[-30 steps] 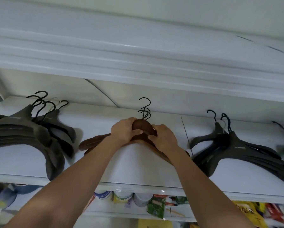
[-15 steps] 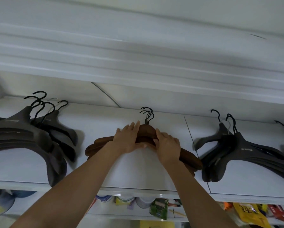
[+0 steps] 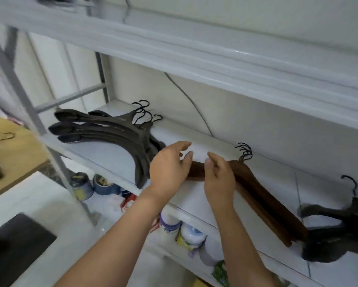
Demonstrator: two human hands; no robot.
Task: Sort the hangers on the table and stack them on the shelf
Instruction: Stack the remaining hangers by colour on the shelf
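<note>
My only view is the wide-angle head camera, looking forward and slightly down, slantwise along the white shelf (image 3: 111, 156), which runs from upper left to lower right. It sits close: the left hand (image 3: 169, 170) and right hand (image 3: 219, 181), reaching in from the bottom edge, sit mid-frame, and I catch the wooden bench (image 3: 18, 154) at far left.

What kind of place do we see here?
Probably a storeroom or utility corner: a white shelf carries sorted stacks of grey hangers and brown wooden hangers, with tins and jars on the level below.
</note>
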